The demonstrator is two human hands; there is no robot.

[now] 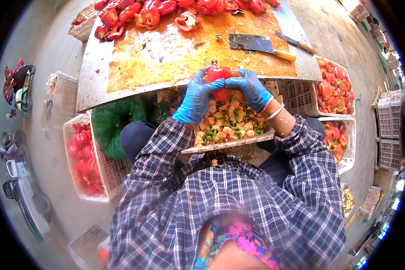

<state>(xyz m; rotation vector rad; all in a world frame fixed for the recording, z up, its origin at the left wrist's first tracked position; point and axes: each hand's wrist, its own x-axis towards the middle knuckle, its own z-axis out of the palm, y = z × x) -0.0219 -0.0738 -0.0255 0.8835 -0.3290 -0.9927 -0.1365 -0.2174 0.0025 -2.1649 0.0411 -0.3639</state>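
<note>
Both hands, left hand (198,96) and right hand (249,88), squeeze a shiny red pepper (221,83); it looks light, hollow, slippery, best held round its sides.

The gloves (198,96) are blue, the pepper (220,81) red. The sleeves (157,153) are blue-and-white plaid, the board (180,49) stained orange, the net (114,121) green.
</note>
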